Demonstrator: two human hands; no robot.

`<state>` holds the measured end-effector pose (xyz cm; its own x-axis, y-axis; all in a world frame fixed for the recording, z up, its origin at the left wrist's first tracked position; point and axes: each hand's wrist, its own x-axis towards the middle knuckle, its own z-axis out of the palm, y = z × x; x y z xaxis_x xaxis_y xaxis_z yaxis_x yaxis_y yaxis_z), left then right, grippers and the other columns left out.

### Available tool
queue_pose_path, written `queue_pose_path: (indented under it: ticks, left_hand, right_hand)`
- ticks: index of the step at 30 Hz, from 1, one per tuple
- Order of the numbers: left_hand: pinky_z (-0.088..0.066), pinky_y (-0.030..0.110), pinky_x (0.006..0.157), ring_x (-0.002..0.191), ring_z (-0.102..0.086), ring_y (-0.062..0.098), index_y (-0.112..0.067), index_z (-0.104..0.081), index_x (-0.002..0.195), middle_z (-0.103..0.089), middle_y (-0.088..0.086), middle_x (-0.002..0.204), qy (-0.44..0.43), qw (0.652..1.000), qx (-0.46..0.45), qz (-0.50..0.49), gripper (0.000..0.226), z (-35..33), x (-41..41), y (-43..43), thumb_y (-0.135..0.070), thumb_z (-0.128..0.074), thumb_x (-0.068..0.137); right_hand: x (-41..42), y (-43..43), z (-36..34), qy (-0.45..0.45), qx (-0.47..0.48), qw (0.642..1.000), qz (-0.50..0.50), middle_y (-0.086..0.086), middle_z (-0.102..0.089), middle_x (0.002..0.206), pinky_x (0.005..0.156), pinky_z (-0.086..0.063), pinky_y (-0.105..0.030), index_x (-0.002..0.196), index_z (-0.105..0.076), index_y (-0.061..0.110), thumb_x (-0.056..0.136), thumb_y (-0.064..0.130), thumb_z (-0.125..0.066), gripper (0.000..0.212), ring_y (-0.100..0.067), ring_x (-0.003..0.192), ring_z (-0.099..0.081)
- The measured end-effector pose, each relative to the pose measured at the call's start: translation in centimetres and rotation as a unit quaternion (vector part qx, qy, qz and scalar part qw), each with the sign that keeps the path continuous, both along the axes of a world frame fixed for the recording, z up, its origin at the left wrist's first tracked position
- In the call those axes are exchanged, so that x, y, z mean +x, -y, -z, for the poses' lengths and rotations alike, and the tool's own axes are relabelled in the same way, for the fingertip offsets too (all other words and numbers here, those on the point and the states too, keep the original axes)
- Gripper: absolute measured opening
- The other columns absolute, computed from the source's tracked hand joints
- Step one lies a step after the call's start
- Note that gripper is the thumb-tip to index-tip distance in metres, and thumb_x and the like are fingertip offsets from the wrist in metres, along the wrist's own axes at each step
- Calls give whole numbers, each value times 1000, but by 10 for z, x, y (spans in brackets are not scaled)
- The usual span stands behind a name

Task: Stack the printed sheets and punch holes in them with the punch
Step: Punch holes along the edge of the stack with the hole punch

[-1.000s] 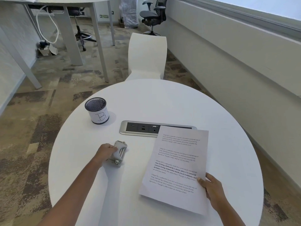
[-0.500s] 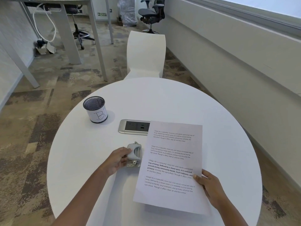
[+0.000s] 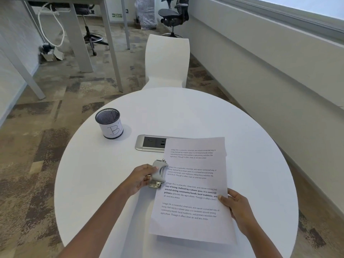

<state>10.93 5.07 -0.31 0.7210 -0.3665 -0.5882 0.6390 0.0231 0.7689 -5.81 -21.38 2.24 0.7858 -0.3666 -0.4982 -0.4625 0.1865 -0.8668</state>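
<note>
A stack of printed sheets (image 3: 193, 185) lies on the round white table (image 3: 186, 112), covered in blocks of black text. My right hand (image 3: 236, 207) grips its right edge, thumb on top, and the near end is lifted slightly off the table. A small grey metal hole punch (image 3: 158, 174) sits against the middle of the stack's left edge. My left hand (image 3: 140, 176) holds the punch from the left, fingers wrapped round its lever. The paper's left edge reaches into or just under the punch's mouth; how deep is hidden.
A black mesh pen cup (image 3: 109, 123) labelled "B" stands at the table's left. A silver power socket panel (image 3: 149, 143) is set in the tabletop, partly under the sheets. A white chair (image 3: 167, 60) faces the table's far side. Desks and an office chair (image 3: 173, 13) stand behind.
My left hand slid the punch rightward across the table to the sheets' left edge. My right hand shifted the stack left and squared it, covering more of the socket panel.
</note>
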Motion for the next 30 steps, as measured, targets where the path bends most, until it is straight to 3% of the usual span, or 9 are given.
queue_pose_path:
  ticks: [7,9,12,16,20,23,26,30]
  left_hand:
    - [-48,14,40,47,-51,8,-16,-52,66,-58,-4,51,-11,1000,-7,-6,23,-3,-2,6,-11,-59,88]
    - [-49,14,40,44,-56,7,-15,-52,73,-62,-2,57,-19,1000,-11,-12,17,-4,-2,6,-9,-60,87]
    - [-53,16,43,56,-57,12,-12,-56,92,-64,4,74,-37,999,-16,-11,9,-7,-2,7,-7,-60,86]
    - [-54,18,43,47,-65,10,-6,-62,80,-70,1,54,-59,998,-15,9,9,-9,-3,8,-6,-58,88]
    - [-55,20,43,44,-66,13,-3,-60,79,-70,3,50,-74,997,-12,19,11,-13,-2,11,-5,-55,89]
    - [-56,21,44,46,-66,14,-3,-60,80,-70,6,55,-75,997,-8,29,12,-17,-1,14,-5,-53,89]
    - [-56,22,46,60,-60,19,-3,-59,83,-63,11,72,-71,997,1,28,10,-20,0,16,-5,-52,89]
    - [-55,20,42,42,-63,12,-6,-59,73,-67,2,49,-65,998,1,13,19,-20,2,17,-3,-51,90]
  right_hand:
    - [-1,-2,-2,6,5,1000,-6,-1,-77,76,57,-56,-28,92,-67,17,82,-1,-59,23,-17,65,-71]
    - [-2,-2,-2,4,2,1000,-1,-4,-76,79,63,-55,-32,93,-67,16,82,-2,-60,23,-21,68,-70]
    - [-3,-2,-3,2,3,1000,4,-6,-76,82,69,-56,-36,93,-68,15,82,-2,-60,22,-25,71,-69]
    - [-5,-1,-5,0,4,1000,14,-13,-75,88,81,-53,-46,96,-67,12,81,-2,-60,22,-32,81,-68]
    - [-6,0,-6,0,8,1000,21,-17,-72,94,85,-52,-48,99,-67,10,81,-3,-59,23,-35,86,-66]
    - [-6,0,-4,3,6,1000,24,-16,-73,91,84,-52,-47,95,-68,13,81,-4,-59,23,-33,84,-66]
    - [-6,1,-3,6,1,1000,25,-11,-75,86,83,-52,-47,94,-68,13,81,-4,-59,23,-30,78,-68]
    - [-6,2,-3,9,-1,1000,28,-8,-76,81,81,-53,-48,92,-69,13,82,-3,-59,22,-30,75,-69]
